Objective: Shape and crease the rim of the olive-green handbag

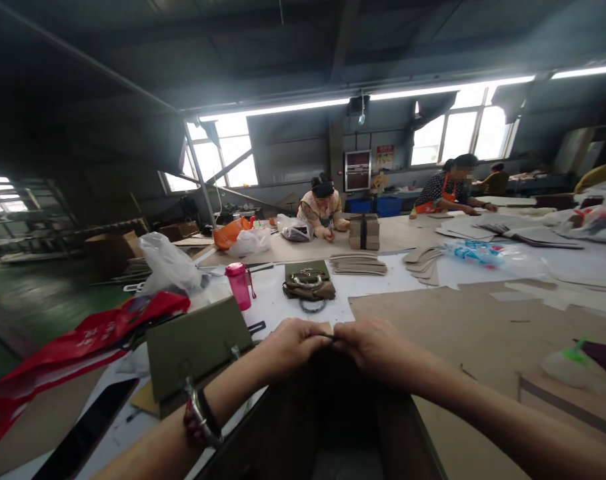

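Note:
An open, dark bag body (pixel 283 427) stands in front of me, its inside in deep shadow. My left hand (pixel 293 343) pinches the far rim between thumb and fingers. Close beside it, my right hand (pixel 373 343) grips the same rim, the fingertips almost meeting. Left of the bag body is an olive-green panel (pixel 197 347) with metal fittings near its lower edge. Beyond my hands lies an olive-green handbag (pixel 307 280) with a handle that looks wrapped in clear plastic. A pink lidded cup (pixel 240 287) stands to its left.
Flat grey-brown pieces (pixel 357 264) lie stacked ahead, near a strapped bundle (pixel 364 232). A red bag (pixel 97 333) and a white plastic bag (pixel 167 263) are at left, with a dark flat slab (pixel 87 427) nearer. A co-worker (pixel 323 203) leans over the table opposite; another person (pixel 450 187) works farther right.

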### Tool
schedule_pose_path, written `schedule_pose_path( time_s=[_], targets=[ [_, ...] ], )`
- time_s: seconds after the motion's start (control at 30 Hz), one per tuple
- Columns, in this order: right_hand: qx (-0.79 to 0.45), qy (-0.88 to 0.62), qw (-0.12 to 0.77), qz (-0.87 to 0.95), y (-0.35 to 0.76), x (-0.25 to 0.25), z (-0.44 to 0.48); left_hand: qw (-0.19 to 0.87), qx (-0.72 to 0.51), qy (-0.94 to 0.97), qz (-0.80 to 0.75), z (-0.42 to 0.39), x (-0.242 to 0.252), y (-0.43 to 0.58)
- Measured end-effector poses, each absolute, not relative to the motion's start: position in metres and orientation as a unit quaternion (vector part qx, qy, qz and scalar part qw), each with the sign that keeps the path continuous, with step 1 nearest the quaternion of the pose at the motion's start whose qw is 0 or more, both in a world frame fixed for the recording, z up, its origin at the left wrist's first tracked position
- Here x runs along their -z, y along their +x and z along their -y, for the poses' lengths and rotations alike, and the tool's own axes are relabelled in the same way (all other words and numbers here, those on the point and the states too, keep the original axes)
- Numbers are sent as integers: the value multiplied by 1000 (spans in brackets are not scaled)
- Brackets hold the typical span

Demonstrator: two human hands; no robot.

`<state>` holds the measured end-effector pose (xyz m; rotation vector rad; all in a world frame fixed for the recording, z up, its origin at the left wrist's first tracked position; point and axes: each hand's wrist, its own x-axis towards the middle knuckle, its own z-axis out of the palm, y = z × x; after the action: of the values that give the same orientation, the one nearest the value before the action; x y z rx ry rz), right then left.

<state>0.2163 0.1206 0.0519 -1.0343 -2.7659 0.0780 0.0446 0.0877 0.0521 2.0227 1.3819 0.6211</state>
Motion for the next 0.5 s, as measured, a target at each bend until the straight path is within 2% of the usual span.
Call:
schedule_pose_path(
  time_s=[0.37, 0.5],
  targets=[
    [-15, -355, 86, 931, 214, -54, -121, 512, -304, 554, -582, -63, -50, 17],
    [-15, -353, 86, 932, 215, -53, -122, 542, -315, 514, -585, -48, -43, 3]
  ],
)
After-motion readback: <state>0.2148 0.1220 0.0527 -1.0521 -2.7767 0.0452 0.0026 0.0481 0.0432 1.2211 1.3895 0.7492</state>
